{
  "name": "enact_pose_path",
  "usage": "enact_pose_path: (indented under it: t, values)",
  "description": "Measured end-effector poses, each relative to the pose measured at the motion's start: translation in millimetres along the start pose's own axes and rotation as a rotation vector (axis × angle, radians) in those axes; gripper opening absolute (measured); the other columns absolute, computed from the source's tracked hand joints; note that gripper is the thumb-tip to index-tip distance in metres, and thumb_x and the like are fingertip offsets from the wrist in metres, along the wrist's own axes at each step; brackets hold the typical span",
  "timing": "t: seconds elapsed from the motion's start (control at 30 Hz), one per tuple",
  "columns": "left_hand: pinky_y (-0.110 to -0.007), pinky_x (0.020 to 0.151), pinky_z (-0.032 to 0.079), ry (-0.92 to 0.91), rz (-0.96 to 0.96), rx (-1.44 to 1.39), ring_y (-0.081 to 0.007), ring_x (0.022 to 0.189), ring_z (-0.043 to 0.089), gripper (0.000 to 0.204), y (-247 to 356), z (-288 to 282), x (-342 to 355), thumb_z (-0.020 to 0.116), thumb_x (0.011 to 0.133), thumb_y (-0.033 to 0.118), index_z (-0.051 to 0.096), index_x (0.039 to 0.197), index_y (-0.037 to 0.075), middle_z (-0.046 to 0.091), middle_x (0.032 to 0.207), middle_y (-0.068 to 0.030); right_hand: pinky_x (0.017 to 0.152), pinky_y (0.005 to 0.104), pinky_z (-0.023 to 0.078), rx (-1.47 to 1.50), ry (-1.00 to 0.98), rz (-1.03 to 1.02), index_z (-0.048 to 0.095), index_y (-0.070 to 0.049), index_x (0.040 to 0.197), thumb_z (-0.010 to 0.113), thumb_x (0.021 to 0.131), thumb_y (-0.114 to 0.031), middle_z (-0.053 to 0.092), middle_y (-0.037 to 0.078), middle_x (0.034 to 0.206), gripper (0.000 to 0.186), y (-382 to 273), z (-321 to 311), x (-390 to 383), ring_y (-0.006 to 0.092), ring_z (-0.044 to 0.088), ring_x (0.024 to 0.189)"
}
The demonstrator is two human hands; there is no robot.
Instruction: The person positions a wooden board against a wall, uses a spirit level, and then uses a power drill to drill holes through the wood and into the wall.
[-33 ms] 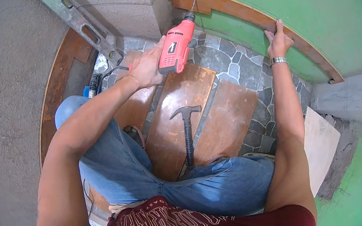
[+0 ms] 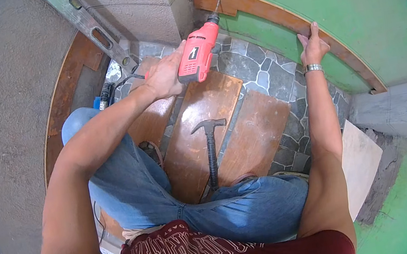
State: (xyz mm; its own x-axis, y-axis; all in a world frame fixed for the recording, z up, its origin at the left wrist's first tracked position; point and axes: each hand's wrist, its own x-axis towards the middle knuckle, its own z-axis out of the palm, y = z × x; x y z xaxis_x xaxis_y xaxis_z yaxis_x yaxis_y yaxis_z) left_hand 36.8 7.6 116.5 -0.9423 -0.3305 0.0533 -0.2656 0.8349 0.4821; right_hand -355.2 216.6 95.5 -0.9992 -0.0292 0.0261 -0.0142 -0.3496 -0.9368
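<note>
Our left hand (image 2: 167, 75) clasps the drill (image 2: 201, 50); our right hand (image 2: 314, 49), fingers parted, braces the strip (image 2: 272, 8); drilling seemingly needs steadiness.

Bright, fairly even light. White glare on glossy brown wooden plank (image 2: 192, 139), lower right of left hand (image 2: 167, 75). Fisheye bows long narrow brown wooden board (image 2: 271, 10) at right hand (image 2: 314, 49); black vignette rings view. Hands sharp.

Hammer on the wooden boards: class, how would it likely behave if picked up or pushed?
The hammer would probably feel head-heavy, since its broad head sits at one end of a slim handle. The ridged-looking handle may resist slipping. Pushed, it might slide rather than roll, given the T-shaped head and the glossy board beneath.
</note>
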Motion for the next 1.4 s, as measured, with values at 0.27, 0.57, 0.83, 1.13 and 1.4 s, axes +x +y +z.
enact_pose_path:
  t: [0.27,0.57,0.83,1.13,1.4]
  values:
    - [-0.041,0.104,0.044,-0.004,-0.028,-0.060,-0.0381,0.126,0.053,0.090,3.4,-3.6,-1.6,0.065,0.077,0.018,0.021,0.154,0.003,0.044,0.146,-0.0255,0.065,0.0470,0.064,-0.009,0.012,0.006,0.054,0.005,0.073,0.079,0.084,-0.018,0.061,0.017,0.082,0.036,1.7,-0.7,1.9,0.0265,0.064,0.064]
    - [-0.039,0.104,0.044,0.008,0.058,-0.083,-0.0376,0.128,0.051,0.089,1.1,-6.6,0.7,0.065,0.078,0.020,0.021,0.155,0.005,0.041,0.149,-0.0231,0.068,0.0471,0.064,-0.028,0.000,-0.031,0.058,0.007,0.077,0.078,0.086,-0.022,0.058,0.013,0.083,0.036,11.3,-7.1,5.2,0.0252,0.062,0.066]
    - [-0.043,0.098,0.049,0.057,0.044,0.146,-0.0395,0.119,0.057,0.091,-10.7,-5.9,-5.9,0.066,0.077,0.023,0.022,0.154,0.005,0.048,0.139,-0.0229,0.068,0.0485,0.063,-0.007,0.013,0.039,0.059,0.013,0.090,0.078,0.085,-0.016,0.063,0.019,0.093,0.035,7.2,1.1,-3.9,0.0264,0.064,0.072]
    - [-0.046,0.100,0.047,-0.022,-0.054,0.053,-0.0430,0.118,0.054,0.092,12.3,-26.3,-11.4,0.068,0.076,0.022,0.022,0.154,0.006,0.049,0.134,-0.0230,0.071,0.0493,0.064,0.071,0.008,0.050,0.062,0.009,0.087,0.076,0.087,-0.015,0.063,0.014,0.093,0.028,-13.2,-1.6,-1.9,0.0269,0.065,0.078]
    - [-0.046,0.099,0.048,-0.038,-0.087,0.063,-0.0417,0.118,0.055,0.093,19.2,-32.2,-13.1,0.069,0.076,0.024,0.022,0.155,0.007,0.048,0.136,-0.0220,0.076,0.0511,0.062,0.076,0.012,0.068,0.064,0.007,0.089,0.074,0.088,-0.015,0.063,0.013,0.094,0.025,-12.6,1.7,-2.7,0.0263,0.065,0.082]
